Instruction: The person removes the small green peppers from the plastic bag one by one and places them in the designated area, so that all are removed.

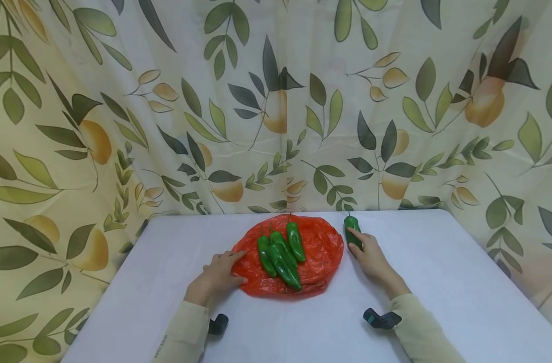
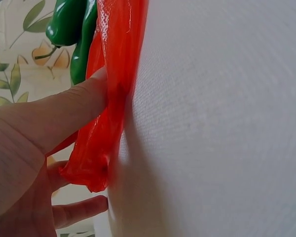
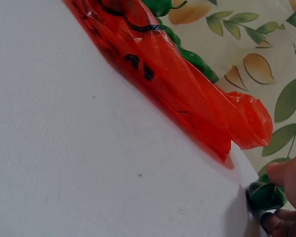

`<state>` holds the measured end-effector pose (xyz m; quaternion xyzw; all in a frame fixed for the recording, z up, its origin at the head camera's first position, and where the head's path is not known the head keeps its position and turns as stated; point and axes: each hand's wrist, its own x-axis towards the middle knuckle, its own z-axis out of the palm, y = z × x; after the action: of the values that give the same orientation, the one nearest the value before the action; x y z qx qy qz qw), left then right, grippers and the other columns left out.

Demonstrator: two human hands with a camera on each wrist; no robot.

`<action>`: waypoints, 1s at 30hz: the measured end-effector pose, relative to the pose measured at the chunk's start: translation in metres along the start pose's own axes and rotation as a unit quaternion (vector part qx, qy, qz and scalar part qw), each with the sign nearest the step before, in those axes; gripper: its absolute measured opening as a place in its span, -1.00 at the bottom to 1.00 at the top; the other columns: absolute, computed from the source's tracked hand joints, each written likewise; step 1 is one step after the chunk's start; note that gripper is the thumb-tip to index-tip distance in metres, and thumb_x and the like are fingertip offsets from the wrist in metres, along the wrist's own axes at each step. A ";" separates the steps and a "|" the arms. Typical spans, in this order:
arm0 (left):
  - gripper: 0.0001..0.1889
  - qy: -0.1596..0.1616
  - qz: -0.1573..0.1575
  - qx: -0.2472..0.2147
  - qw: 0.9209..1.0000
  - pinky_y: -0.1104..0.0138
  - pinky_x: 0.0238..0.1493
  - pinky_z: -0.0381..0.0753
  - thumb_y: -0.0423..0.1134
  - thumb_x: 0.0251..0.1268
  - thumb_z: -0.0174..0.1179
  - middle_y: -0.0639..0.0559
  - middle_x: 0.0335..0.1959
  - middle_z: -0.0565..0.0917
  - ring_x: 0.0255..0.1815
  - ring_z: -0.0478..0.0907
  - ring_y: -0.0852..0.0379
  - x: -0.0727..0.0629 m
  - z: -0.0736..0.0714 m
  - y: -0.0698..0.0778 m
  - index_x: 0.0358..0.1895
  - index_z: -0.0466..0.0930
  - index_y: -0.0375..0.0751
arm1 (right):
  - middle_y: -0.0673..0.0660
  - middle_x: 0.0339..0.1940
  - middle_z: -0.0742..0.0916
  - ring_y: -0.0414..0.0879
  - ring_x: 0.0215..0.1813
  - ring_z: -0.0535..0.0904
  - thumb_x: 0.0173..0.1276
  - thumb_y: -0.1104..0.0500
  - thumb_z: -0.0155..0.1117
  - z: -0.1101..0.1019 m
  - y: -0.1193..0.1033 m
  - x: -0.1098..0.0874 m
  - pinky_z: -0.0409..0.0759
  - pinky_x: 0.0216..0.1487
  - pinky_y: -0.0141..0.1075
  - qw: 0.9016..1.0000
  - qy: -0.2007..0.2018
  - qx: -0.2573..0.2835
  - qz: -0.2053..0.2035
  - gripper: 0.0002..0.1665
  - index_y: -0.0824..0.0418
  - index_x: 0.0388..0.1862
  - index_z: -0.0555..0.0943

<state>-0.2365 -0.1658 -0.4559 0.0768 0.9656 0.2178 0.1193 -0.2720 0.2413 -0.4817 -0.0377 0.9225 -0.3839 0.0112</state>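
Note:
A red plastic bag with a rolled rim lies on the white table, and several long green peppers rest in it. At the bag's left side my left hand touches the rim with thumb and fingers spread apart. In the left wrist view the thumb lies against the red plastic. To the right of the bag, my right hand grips a single green pepper on the table, its stem pointing away. That pepper's blunt end shows between the fingers in the right wrist view.
The white table ends at a far edge just behind the bag. A curtain with leaf and fruit print hangs behind and at the sides. Black wrist devices stick out inward from both sleeves.

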 end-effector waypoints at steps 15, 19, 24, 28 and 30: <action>-0.19 0.003 -0.006 0.003 1.000 -0.46 0.30 0.31 0.02 0.16 0.45 -0.15 0.47 0.41 0.45 0.28 -0.26 -0.001 0.000 0.002 0.51 0.35 0.10 | 0.54 0.50 0.27 0.49 0.48 0.19 0.57 0.06 0.06 -0.012 -0.040 -0.011 0.20 0.43 0.46 0.994 0.108 -0.020 0.000 -0.31 0.23 0.58 0.22; -0.19 0.004 -0.004 0.003 1.000 -0.46 0.31 0.30 0.02 0.16 0.45 -0.14 0.46 0.41 0.44 0.28 -0.25 -0.001 0.000 0.003 0.51 0.35 0.10 | 0.51 0.48 0.32 0.46 0.48 0.22 0.53 0.15 0.10 -0.006 -0.060 -0.016 0.19 0.44 0.45 0.991 0.129 0.008 -0.040 -0.36 0.25 0.53 0.30; -0.19 0.002 -0.008 -0.003 1.000 -0.44 0.30 0.34 0.03 0.16 0.46 -0.13 0.45 0.42 0.44 0.28 -0.24 -0.001 0.000 0.002 0.51 0.35 0.12 | 0.45 0.46 0.36 0.40 0.48 0.22 0.49 0.18 0.16 0.015 -0.078 -0.018 0.25 0.42 0.44 0.991 0.102 0.030 -0.080 -0.38 0.20 0.50 0.36; -0.19 0.002 -0.012 -0.004 1.000 -0.44 0.30 0.34 0.03 0.16 0.46 -0.13 0.45 0.42 0.44 0.28 -0.23 -0.001 0.001 0.001 0.51 0.35 0.14 | 0.38 0.43 0.42 0.33 0.46 0.29 0.47 0.20 0.20 0.036 -0.087 -0.016 0.35 0.41 0.37 0.991 0.084 0.031 -0.101 -0.39 0.14 0.48 0.39; -0.20 0.002 -0.010 -0.006 1.000 -0.44 0.29 0.35 0.03 0.16 0.45 -0.13 0.44 0.43 0.44 0.28 -0.24 -0.001 0.001 0.001 0.51 0.35 0.14 | 0.35 0.41 0.45 0.30 0.45 0.34 0.47 0.23 0.21 0.045 -0.090 -0.017 0.37 0.42 0.33 0.989 0.080 0.036 -0.123 -0.41 0.15 0.46 0.42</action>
<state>-0.2350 -0.1650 -0.4561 0.0656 0.9653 0.2227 0.1197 -0.2475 0.1473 -0.4498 -0.1196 0.8945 -0.4168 -0.1088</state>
